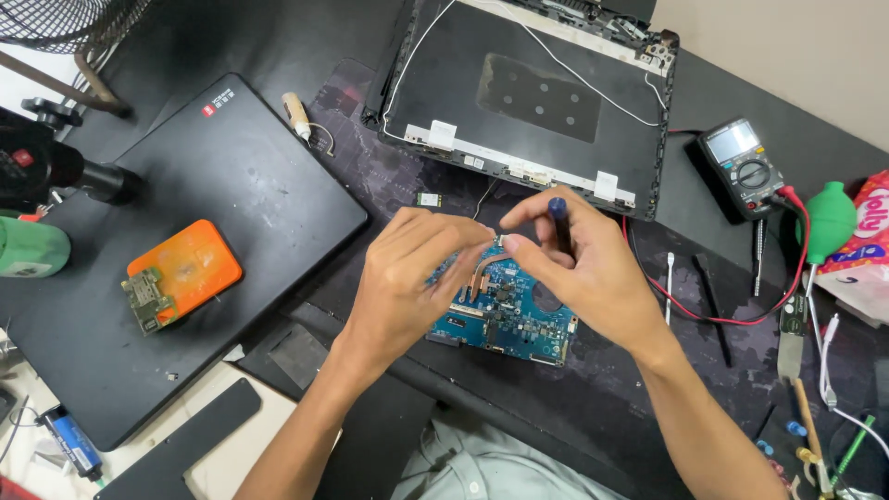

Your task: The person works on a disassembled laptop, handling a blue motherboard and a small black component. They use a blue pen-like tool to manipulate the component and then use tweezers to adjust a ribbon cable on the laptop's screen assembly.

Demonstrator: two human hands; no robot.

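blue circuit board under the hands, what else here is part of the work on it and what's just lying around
In use:
left hand, fingers pinched over the blue circuit board
right hand, holding a dark screwdriver

Lying about:
closed black laptop
orange block
open laptop lid shell
multimeter with red lead
green bulb blower

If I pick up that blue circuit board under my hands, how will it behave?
The blue circuit board looks thin and flat, so it is probably light and fairly stiff. Its exposed small parts and copper pipe suggest it is fragile. Lying flat on the mat, it should slide rather than roll.
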